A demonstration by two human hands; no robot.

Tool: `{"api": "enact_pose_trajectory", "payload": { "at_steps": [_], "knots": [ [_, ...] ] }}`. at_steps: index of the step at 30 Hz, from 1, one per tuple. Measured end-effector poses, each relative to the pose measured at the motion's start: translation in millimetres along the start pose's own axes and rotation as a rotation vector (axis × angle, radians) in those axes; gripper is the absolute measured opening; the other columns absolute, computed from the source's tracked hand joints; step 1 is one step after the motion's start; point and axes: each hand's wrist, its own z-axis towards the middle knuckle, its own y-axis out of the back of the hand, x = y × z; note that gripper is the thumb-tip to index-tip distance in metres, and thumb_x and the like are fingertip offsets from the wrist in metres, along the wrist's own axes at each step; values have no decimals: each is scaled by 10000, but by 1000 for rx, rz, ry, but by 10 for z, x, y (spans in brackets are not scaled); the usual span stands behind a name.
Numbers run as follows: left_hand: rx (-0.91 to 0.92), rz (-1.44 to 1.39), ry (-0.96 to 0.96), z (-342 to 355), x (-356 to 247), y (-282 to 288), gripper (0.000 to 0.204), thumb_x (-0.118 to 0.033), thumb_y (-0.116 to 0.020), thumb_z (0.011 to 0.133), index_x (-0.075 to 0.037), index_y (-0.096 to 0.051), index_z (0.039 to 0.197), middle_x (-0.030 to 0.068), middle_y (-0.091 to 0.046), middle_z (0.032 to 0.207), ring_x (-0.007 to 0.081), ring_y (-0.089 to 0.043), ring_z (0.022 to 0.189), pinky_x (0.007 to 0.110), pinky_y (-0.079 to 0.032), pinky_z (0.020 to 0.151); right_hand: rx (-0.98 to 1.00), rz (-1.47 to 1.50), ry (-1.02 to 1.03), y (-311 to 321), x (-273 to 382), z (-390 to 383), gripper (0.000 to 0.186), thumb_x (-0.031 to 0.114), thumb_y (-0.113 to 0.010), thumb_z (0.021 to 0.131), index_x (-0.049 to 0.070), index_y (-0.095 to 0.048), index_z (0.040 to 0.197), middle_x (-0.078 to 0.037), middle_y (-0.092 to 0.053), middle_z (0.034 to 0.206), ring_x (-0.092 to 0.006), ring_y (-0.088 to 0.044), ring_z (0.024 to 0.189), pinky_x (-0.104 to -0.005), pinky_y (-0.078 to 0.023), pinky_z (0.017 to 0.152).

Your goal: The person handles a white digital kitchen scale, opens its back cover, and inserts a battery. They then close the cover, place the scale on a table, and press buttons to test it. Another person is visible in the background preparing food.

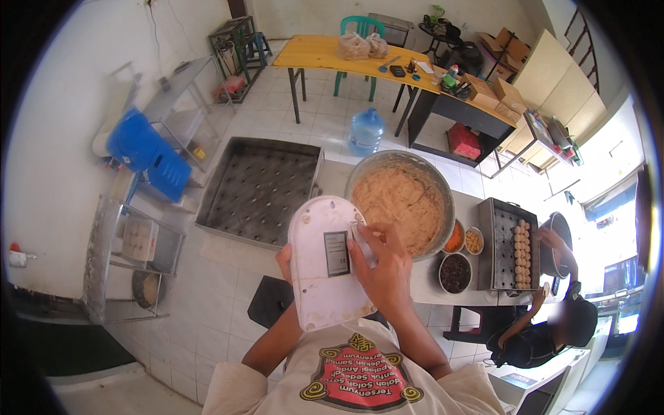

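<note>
A white digital kitchen scale (319, 290) is held up in front of my chest, its underside with small round feet and a dark label turned toward me. My left hand (284, 263) grips its left edge, most of the fingers hidden behind it. At an opening beside the label, which looks like a battery compartment, my right hand (384, 270) has its fingers bent and pinched together; what they hold is hidden. Beyond the scale stands a large metal bowl (449, 225) of pale orange dough-like mix (398, 197). Left of the bowl lies a dark metal tray (259, 183) with rows of holes.
Small bowls of orange bits (454, 237), yellowish pieces (474, 241) and dark filling (455, 272) stand right of the mix. Farther right, a co-worker (553, 332) handles dough near a tray (498, 242) with rows of balls. A blue water jug (366, 131) and yellow table (315, 52) are beyond.
</note>
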Motion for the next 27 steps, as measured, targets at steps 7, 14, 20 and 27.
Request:
{"api": "enact_pose_trajectory", "payload": {
  "at_steps": [7, 14, 20, 27],
  "knots": [
    [8, 85, -4, -19, 28, -106, 901, -667, -416, 815, -61, -445, 1481, 179, -575, 1362, 324, -617, 1164, 453, -529, 964, 192, 52, -52, 146, 15, -46, 363, 184, -697, 921, 54, -691, 1259, -154, -571, 1018, -317, -669, 875, -428, -546, 720],
    [-39, 228, -37, -14, 69, -85, 986, -690, -434, 767, -56, -386, 1521, 189, -533, 1408, 345, -590, 1204, 468, -505, 998, 193, 164, -137, 145, -40, -33, 371, 178, -719, 910, 59, -691, 1260, -147, -603, 967, -241, -666, 686, -384, -537, 664],
    [-13, 281, -24, -27, 91, -80, 1030, -706, -460, 743, -63, -354, 1540, 210, -502, 1436, 373, -566, 1237, 501, -497, 1003, 212, 298, -199, 157, -132, 25, 392, 104, -754, 867, 61, -698, 1252, -102, -624, 924, -146, -612, 660, -290, -506, 603],
    [-19, 289, -31, -4, 132, 117, 1038, -753, -423, 752, -86, -355, 1544, 217, -483, 1448, 386, -554, 1252, 531, -504, 990, 198, 255, -172, 166, -184, 60, 358, 131, -760, 844, 70, -699, 1191, -112, -651, 898, -196, -655, 757, -329, -532, 663]
  ]
}}
